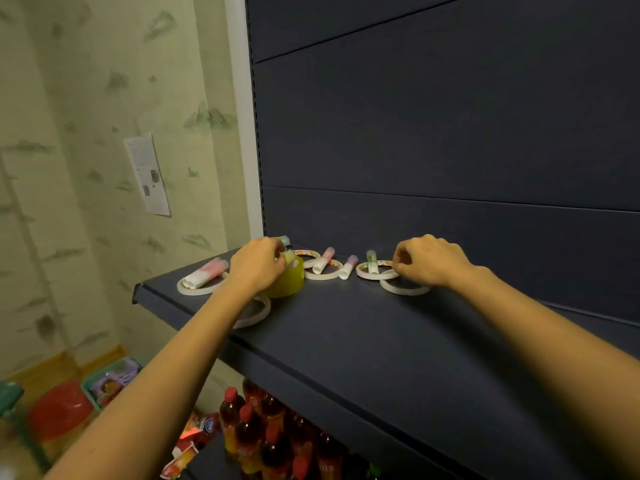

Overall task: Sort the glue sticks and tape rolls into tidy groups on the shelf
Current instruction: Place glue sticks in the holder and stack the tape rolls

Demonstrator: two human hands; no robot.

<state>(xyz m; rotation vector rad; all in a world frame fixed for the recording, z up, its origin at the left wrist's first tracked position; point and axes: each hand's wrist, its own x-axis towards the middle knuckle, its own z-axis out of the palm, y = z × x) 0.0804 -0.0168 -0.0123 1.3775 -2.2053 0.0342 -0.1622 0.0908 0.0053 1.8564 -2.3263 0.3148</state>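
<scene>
Thin white tape rolls and pastel glue sticks lie mixed along the back of the dark blue shelf point(346, 327). The left hand point(258, 263) curls its fingers round a teal-capped glue stick point(284, 240), just above a fat yellow tape roll point(289, 282). Left of it, pink glue sticks point(207, 271) lie across a white ring point(194, 289). Another ring point(256, 311) sits under the forearm. A pink-capped stick point(323, 261) and a green-capped stick point(371, 261) each rest on a ring. The right hand point(429, 261) is tightly curled, fingertips at the rim of the right-hand ring point(377, 273). Blur hides whether they pinch it.
</scene>
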